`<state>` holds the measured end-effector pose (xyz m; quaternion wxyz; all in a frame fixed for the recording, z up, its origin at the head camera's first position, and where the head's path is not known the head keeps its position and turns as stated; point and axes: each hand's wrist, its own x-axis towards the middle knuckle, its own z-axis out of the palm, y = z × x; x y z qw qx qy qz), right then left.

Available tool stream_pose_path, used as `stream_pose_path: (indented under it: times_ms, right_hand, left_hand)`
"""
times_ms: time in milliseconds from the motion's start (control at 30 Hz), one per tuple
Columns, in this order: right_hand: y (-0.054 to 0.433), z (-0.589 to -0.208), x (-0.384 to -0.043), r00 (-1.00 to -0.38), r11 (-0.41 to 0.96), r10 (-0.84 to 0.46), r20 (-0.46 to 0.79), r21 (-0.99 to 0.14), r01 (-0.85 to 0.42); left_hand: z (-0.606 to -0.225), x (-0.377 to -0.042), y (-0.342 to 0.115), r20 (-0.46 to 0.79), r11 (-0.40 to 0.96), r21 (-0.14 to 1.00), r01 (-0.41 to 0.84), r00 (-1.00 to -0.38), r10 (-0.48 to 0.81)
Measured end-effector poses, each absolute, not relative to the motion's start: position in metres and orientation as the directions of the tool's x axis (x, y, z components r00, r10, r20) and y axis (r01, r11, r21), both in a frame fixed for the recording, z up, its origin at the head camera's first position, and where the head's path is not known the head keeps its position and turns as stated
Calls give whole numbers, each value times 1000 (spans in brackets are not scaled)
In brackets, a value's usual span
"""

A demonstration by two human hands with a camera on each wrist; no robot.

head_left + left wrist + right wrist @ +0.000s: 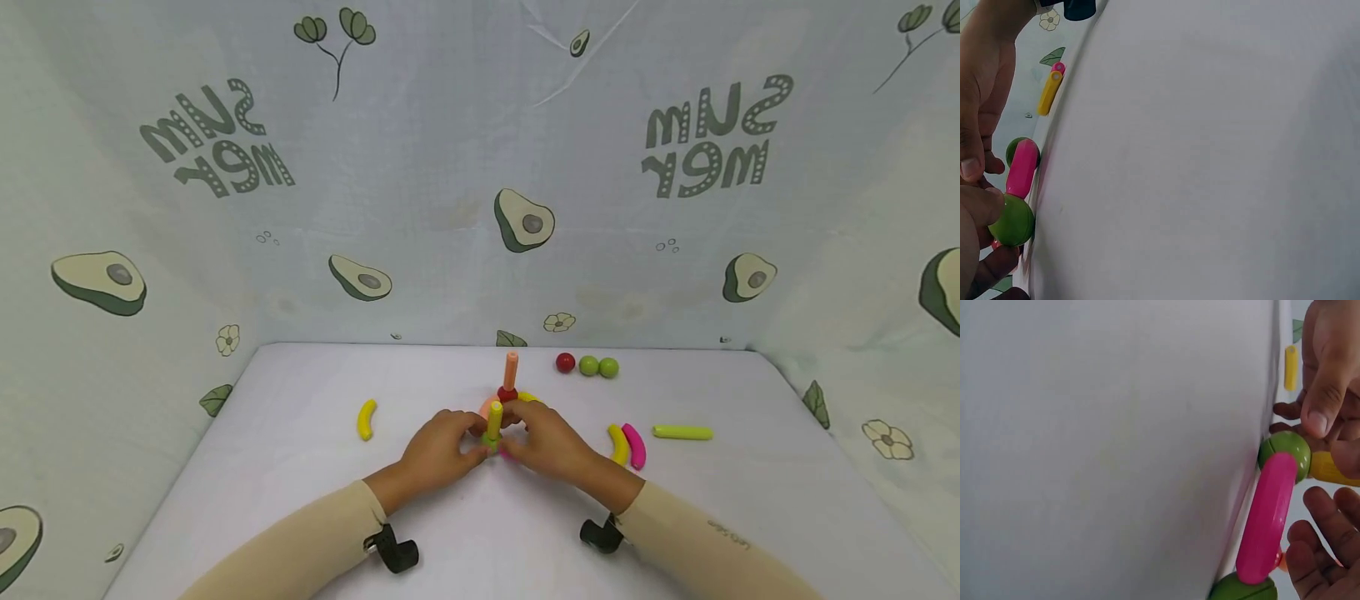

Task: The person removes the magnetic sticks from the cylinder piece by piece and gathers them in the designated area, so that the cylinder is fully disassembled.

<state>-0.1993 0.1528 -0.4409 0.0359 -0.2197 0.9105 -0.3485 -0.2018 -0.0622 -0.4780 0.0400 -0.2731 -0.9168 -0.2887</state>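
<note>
Left hand (442,450) is pinching a green ball (1015,226), while the right hand (551,442) is hovering close by, fingers loosely parted.
At mid-table between both hands, a yellow stick (495,421) is standing upright on that ball, and a pink piece (1266,519) is linking it to a second green ball (1244,590); just to the far side, an orange stick (511,372) is rising from a red ball (507,395), while a curved yellow piece (366,419) is lying left and a lime stick (682,432) right.
</note>
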Motion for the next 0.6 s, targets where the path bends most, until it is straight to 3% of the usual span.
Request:
stream_pose_path:
  times_ms: [600]
  right_hand:
    - [140,-447,-199,-895,697,-411,172,-574,-430]
  left_hand:
    - [-471,-200,-54,225,728,486,484,-874,430]
